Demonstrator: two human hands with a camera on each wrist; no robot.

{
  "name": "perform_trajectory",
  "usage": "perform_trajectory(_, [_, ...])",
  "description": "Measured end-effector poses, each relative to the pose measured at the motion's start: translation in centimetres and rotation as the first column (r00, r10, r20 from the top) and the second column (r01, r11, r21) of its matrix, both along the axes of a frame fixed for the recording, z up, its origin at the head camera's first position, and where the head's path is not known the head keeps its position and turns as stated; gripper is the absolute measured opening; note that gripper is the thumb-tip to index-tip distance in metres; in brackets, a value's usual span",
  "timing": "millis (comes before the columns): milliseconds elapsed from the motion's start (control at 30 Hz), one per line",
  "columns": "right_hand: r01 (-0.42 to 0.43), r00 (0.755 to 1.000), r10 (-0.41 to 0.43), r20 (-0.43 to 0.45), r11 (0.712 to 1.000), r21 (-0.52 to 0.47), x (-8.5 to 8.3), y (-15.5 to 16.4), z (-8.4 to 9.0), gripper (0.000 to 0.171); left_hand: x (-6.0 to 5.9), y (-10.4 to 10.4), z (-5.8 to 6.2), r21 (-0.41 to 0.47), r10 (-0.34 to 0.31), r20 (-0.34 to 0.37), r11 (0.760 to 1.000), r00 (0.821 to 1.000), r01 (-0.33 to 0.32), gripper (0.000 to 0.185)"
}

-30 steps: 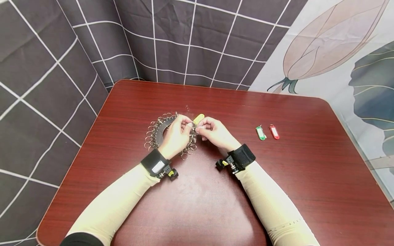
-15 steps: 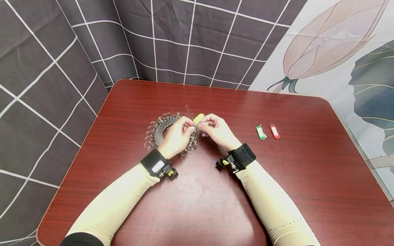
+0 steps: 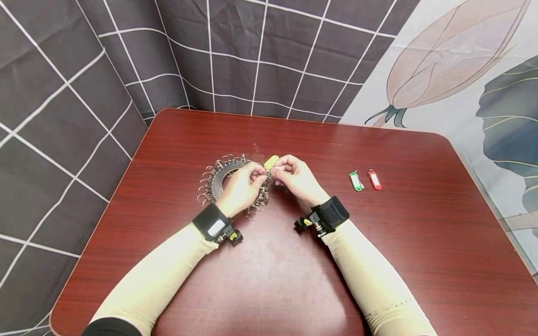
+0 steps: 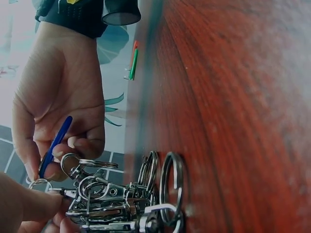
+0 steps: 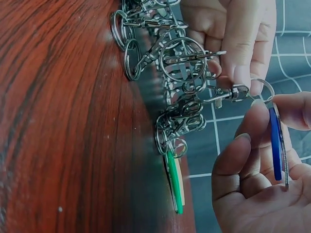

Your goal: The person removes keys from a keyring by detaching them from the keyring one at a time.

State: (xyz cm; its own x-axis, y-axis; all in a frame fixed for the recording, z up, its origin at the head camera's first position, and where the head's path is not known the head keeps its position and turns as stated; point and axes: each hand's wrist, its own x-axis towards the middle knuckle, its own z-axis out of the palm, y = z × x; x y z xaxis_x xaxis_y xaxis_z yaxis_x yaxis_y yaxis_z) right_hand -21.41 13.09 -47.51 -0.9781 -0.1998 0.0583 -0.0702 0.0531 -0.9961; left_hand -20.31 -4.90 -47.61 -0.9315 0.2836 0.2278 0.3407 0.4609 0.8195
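Around a dark grey flat ring (image 3: 217, 182) on the table hang several metal clasps and split rings (image 3: 202, 192). My left hand (image 3: 240, 185) pinches a swivel clasp (image 5: 239, 92) at its right side. Facing it, my right hand (image 3: 297, 181) pinches a small split ring (image 5: 265, 89) touching the clasp; whether they are linked I cannot tell. A blue key tag (image 5: 275, 145) hangs from it by the right palm, a thin metal strip (image 5: 285, 162) alongside. The head view hides the blue tag. A yellow tag (image 3: 271, 161) lies just beyond the fingertips.
To the right on the table lie a green key tag (image 3: 356, 181) and a red key tag (image 3: 374, 180). The right wrist view shows a green-edged tag (image 5: 174, 182) below the clasps. Checked grey cloth (image 3: 235, 56) stands behind the reddish-brown table (image 3: 403, 233).
Over the last second both hands have shifted slightly at the clasp, the right fingers a little away from the left and then staying close. The ring and the tags at right stay put.
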Motion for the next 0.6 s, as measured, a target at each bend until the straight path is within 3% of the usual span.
perform_trajectory(133, [-0.012, 0.999, 0.010, 0.038, 0.999, 0.045, -0.02, 0.07, 0.01, 0.012, 0.01, -0.02, -0.09, 0.030, 0.022, -0.010, 0.999, 1.000, -0.022, 0.010])
perform_trajectory(367, [-0.115, 0.993, 0.107, 0.052, 0.976, 0.187, 0.00, 0.18, 0.01, 0.014, 0.13, -0.05, 0.04, 0.135, 0.053, -0.020, 0.990, 0.998, -0.050, 0.012])
perform_trajectory(600, [-0.098, 0.995, 0.092, 0.044, 0.977, 0.187, 0.03, 0.19, 0.13, 0.013, 0.16, -0.03, 0.09, 0.145, 0.049, -0.033, 0.988, 0.998, -0.044, 0.012])
